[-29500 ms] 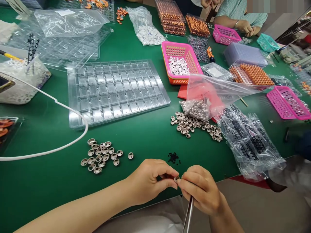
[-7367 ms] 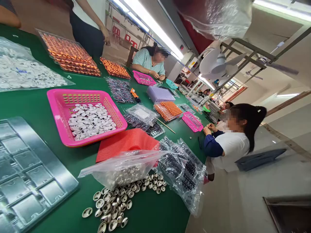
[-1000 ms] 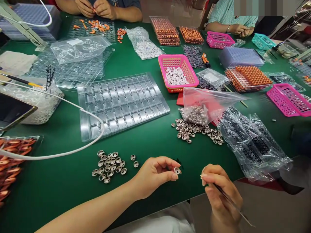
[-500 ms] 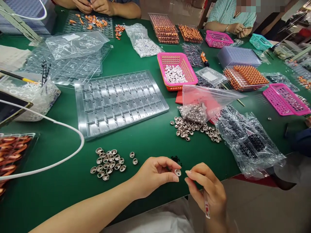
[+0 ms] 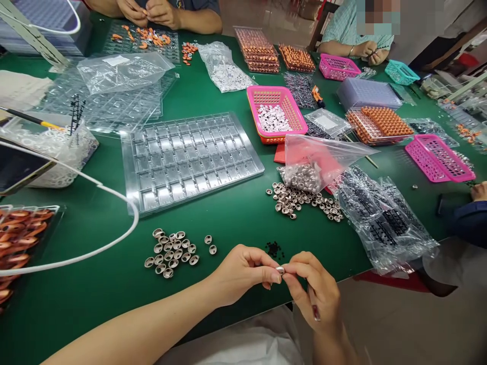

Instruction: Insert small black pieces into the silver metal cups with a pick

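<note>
Between the thumb and forefinger of my left hand (image 5: 247, 271) is a small silver metal cap (image 5: 280, 269), now seen from its rounded side. My right hand (image 5: 314, 286) is closed, its thumb and fingertips meeting the cap from the right. A thin, narrow tool (image 5: 315, 309) with a red-and-white end lies within that hand; its working tip is hidden. Just beyond my fingers is a small heap of tiny black pieces (image 5: 273, 248). To the left lies a group of similar hollow silver caps (image 5: 173, 253), two of them apart from the rest.
A clear compartment tray (image 5: 194, 159) lies ahead. Further right, more caps (image 5: 291, 200) spill from a plastic bag (image 5: 304, 175), beside bagged black parts (image 5: 384, 218). A pink basket (image 5: 277, 129) holds white pieces. A white cable (image 5: 129, 228) loops at left. Co-workers sit across the table.
My right hand has moved left to meet the cap, closing the gap between the hands. The cap has turned from its hollow face to its rounded side.
</note>
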Tool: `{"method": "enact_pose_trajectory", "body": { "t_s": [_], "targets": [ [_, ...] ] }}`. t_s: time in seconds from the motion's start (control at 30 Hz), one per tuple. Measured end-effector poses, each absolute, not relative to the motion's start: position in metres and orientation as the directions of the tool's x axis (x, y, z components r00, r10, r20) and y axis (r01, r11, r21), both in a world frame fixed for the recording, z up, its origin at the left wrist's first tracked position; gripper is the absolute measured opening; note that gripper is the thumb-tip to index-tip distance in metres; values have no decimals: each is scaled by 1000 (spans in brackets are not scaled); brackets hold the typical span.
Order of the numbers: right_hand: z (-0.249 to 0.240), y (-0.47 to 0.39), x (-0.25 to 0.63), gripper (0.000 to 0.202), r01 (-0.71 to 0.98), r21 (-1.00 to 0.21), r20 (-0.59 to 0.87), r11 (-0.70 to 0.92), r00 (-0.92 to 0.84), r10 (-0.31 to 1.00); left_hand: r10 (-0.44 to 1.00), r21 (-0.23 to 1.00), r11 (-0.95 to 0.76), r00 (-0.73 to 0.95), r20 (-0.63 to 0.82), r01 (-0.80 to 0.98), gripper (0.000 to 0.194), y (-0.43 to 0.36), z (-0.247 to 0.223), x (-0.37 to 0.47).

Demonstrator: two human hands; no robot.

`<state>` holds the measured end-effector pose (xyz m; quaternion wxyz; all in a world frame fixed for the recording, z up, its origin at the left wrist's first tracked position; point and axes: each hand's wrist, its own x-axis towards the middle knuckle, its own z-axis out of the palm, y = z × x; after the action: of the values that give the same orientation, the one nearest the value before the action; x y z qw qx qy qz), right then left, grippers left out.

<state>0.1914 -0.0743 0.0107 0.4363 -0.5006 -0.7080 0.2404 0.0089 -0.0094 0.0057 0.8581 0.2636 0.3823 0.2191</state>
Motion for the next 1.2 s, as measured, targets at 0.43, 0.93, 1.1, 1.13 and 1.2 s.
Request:
{"method": "enact_pose_trajectory", "body": {
  "t_s": [0.43,0.93,1.1,1.13,1.2],
  "targets": [
    [14,-70,187,15,512,-777,376,365,-87,922,543,600,781,659,-521,-170,41,-9,-1,9],
    [15,-68,185,17,515,-760,408,396,-96,908,540,598,781,677,-500,-182,42,-9,0,9],
    [8,-69,185,22,552,-669,517,498,-135,845,549,627,758,691,-470,-177,41,-7,1,8],
    [7,-70,185,23,551,-652,529,521,-161,833,550,640,750,694,-464,-167,41,-7,1,7],
    [6,-71,187,24,534,-641,524,552,-220,823,557,684,719,692,-458,-126,39,-5,3,5]
  ]
}}
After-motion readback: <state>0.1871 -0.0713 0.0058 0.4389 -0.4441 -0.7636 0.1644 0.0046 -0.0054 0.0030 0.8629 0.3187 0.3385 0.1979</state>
